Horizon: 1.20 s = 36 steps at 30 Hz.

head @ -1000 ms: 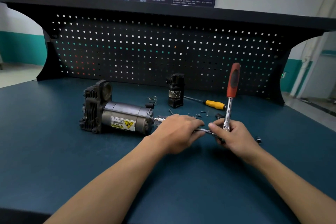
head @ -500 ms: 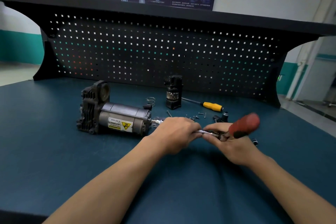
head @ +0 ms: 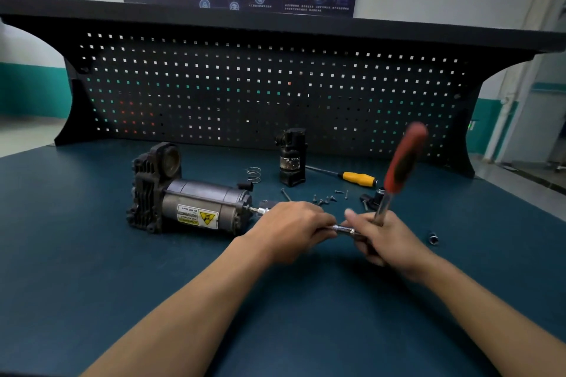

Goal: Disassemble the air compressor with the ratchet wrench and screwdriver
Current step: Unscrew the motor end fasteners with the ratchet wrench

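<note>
The air compressor (head: 190, 199) lies on its side on the blue bench, its grey motor can pointing right. A long metal extension bar (head: 341, 228) runs from the can's right end toward the ratchet wrench (head: 404, 159). My left hand (head: 291, 228) is curled round the bar just right of the can. My right hand (head: 382, 236) grips the wrench at its head, and the red handle stands up, tilted right and blurred. The yellow-handled screwdriver (head: 356, 177) lies behind my hands.
A removed black cylinder part (head: 292, 157) stands upright at the back, with a spring (head: 254, 174) to its left. Several loose screws (head: 327, 197) lie behind my hands. A socket (head: 433, 238) sits to the right, small black parts (head: 370, 197) near the screwdriver. The pegboard (head: 245, 95) closes the rear.
The wrench handle swung down to the right half a second ago and has now swung back up. My left hand has stayed on the bar.
</note>
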### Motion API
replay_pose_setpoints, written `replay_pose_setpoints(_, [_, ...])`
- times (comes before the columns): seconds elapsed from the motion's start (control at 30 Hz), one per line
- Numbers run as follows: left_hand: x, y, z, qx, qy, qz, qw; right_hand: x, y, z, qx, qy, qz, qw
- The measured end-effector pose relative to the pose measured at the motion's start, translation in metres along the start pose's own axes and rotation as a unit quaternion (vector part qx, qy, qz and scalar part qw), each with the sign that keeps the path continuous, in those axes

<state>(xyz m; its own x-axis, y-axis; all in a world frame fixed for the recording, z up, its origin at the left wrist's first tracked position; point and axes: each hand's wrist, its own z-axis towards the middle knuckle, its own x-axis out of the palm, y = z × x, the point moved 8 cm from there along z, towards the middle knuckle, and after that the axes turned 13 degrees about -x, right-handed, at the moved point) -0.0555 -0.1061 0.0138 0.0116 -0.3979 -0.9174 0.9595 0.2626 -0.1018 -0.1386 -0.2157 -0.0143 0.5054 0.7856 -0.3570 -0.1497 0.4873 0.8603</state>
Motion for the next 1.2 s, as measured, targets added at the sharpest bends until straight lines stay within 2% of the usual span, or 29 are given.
replay_pose_setpoints(0.07, [-0.002, 0.000, -0.001, 0.013, -0.012, -0.024, 1.000, 0.001, -0.012, -0.004, 0.129, -0.037, 0.101, 0.986])
replay_pose_setpoints(0.13, [-0.005, 0.001, -0.001, 0.022, -0.028, -0.044, 0.998, 0.006, -0.017, -0.007, 0.205, -0.039, 0.186, 0.960])
replay_pose_setpoints(0.23, [-0.003, 0.001, 0.000, 0.027, -0.024, -0.040, 0.999, 0.016, -0.023, -0.011, 0.255, -0.011, 0.260, 0.931])
replay_pose_setpoints(0.33, [-0.002, 0.002, 0.000, 0.019, -0.010, -0.031, 0.999, 0.023, -0.027, -0.012, 0.268, -0.002, 0.298, 0.916])
replay_pose_setpoints(0.4, [-0.003, 0.003, 0.000, 0.011, -0.008, -0.037, 0.999, 0.022, -0.027, -0.011, 0.256, -0.006, 0.299, 0.919])
replay_pose_setpoints(0.47, [0.000, 0.003, 0.002, -0.005, -0.003, -0.018, 1.000, 0.017, -0.027, -0.008, 0.218, -0.017, 0.249, 0.943])
replay_pose_setpoints(0.53, [0.006, 0.003, 0.005, -0.021, 0.005, 0.019, 1.000, 0.006, -0.023, -0.002, 0.123, -0.039, 0.138, 0.982])
replay_pose_setpoints(0.6, [0.008, 0.003, 0.008, -0.032, 0.012, 0.028, 0.999, -0.001, -0.010, 0.002, -0.009, -0.050, 0.006, 0.999])
replay_pose_setpoints(0.67, [0.008, 0.004, 0.011, -0.037, 0.014, 0.022, 0.999, -0.003, 0.004, 0.002, -0.112, -0.043, -0.072, 0.990])
replay_pose_setpoints(0.8, [0.003, 0.006, 0.010, -0.033, -0.001, -0.003, 0.999, -0.002, 0.018, -0.002, -0.219, -0.022, -0.147, 0.964])
replay_pose_setpoints(0.97, [-0.008, 0.007, 0.004, -0.014, -0.048, -0.063, 0.997, -0.001, 0.020, 0.000, -0.231, -0.066, -0.135, 0.961])
replay_pose_setpoints(1.07, [-0.011, 0.007, 0.003, -0.008, -0.070, -0.081, 0.994, -0.002, 0.024, 0.001, -0.250, -0.059, -0.158, 0.954])
replay_pose_setpoints(1.13, [-0.011, 0.007, 0.003, -0.005, -0.073, -0.079, 0.994, -0.001, 0.019, 0.002, -0.201, -0.038, -0.149, 0.968])
replay_pose_setpoints(1.2, [-0.008, 0.007, 0.002, 0.002, -0.062, -0.075, 0.995, 0.002, 0.006, 0.003, -0.103, -0.021, -0.095, 0.990])
